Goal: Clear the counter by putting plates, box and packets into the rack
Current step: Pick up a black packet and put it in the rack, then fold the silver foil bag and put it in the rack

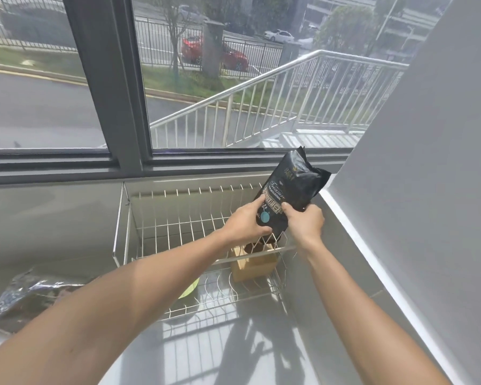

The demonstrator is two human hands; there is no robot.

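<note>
A black packet with white lettering and a teal dot stands tilted over the right end of the wire rack. My left hand grips its lower left side and my right hand grips its lower right side. Its bottom edge is down among the rack's upper wires. Beneath it, in the rack's lower tier, sits a tan box. A green plate shows partly behind my left forearm in the lower tier. A second dark packet lies on the counter at the left.
The rack stands on a glossy grey counter against a window sill. A white wall runs close along the right side. The large window and its dark frame rise behind the rack.
</note>
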